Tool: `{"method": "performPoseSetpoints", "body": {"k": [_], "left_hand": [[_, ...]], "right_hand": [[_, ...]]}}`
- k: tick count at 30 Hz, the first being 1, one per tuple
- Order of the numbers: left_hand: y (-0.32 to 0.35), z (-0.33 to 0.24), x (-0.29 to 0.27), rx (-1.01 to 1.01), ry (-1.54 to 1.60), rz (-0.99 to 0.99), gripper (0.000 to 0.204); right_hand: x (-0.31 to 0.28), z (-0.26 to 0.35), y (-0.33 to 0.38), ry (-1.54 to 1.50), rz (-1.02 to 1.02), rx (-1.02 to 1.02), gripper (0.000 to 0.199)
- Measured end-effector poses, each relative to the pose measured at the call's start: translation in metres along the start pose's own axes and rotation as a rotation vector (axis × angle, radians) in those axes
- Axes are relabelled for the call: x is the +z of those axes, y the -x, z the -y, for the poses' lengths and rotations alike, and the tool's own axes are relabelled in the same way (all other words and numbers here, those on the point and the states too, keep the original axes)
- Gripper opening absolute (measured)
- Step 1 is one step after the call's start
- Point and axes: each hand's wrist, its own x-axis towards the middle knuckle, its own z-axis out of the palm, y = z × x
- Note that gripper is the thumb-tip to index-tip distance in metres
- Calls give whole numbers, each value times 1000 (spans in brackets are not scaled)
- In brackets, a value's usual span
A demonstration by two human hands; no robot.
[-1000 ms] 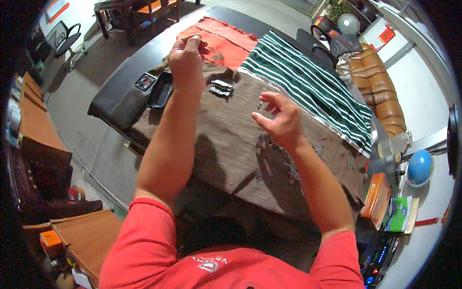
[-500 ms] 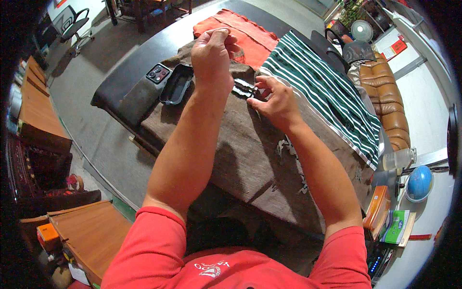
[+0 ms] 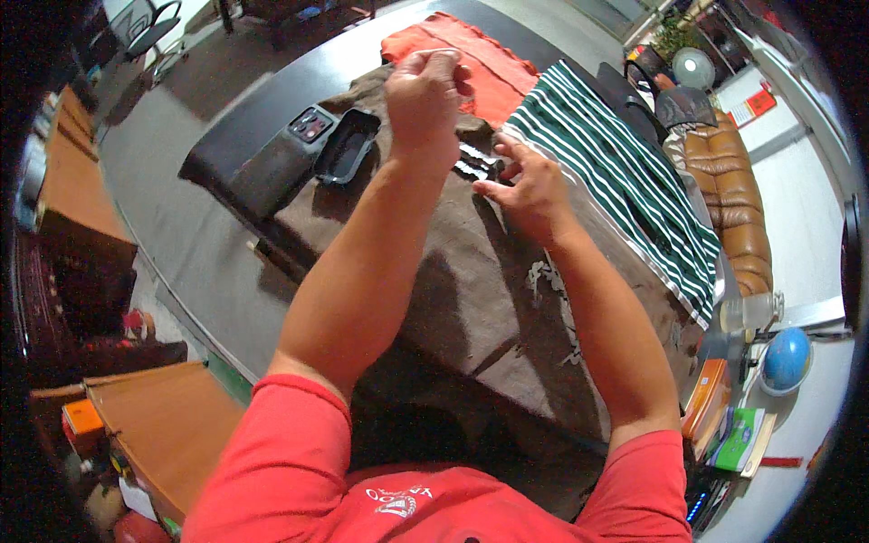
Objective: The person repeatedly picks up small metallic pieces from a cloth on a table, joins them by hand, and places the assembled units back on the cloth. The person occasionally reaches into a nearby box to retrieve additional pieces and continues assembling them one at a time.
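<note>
My left hand (image 3: pixel 424 89) is raised above the table with its fingers pinched together; whether anything small sits between them is unclear. My right hand (image 3: pixel 532 188) hovers lower and to the right with fingers spread. Its fingertips are right beside a small dark and silver object (image 3: pixel 474 165) lying on the brown cloth (image 3: pixel 471 290). An orange cloth (image 3: pixel 484 63) lies beyond my left hand. A green and white striped cloth (image 3: pixel 625 181) runs along the right of the table.
A black open tray (image 3: pixel 348 145) and a flat dark device with buttons (image 3: pixel 306 127) sit at the table's left end. A brown leather sofa (image 3: pixel 729 190), a globe (image 3: pixel 786 357), a clear bottle (image 3: pixel 747 312) and stacked books (image 3: pixel 724 421) are at the right. Wooden furniture (image 3: pixel 154 425) is at lower left.
My right hand came from mid-air over to the small object by my left hand. My left hand stayed raised and pinched.
</note>
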Motion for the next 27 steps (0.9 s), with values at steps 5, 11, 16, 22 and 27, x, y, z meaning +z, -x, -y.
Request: {"method": "performPoseSetpoints", "body": {"k": [5, 11, 16, 22, 27], "left_hand": [[-1, 25, 4, 210, -365, -11, 20], [24, 52, 18, 353, -546, 95, 20], [36, 57, 22, 429, -444, 190, 26], [42, 31, 25, 193, -477, 768, 19], [86, 11, 26, 16, -891, 1708, 37]], "right_hand": [[-25, -2, 15, -43, -90, -18, 70], [-83, -39, 80, -78, -205, 160, 56], [-131, -78, 158, -241, -328, 327, 34], [-144, -62, 221, -110, -298, 470, 25], [-145, -66, 241, -2, -204, 287, 20]]}}
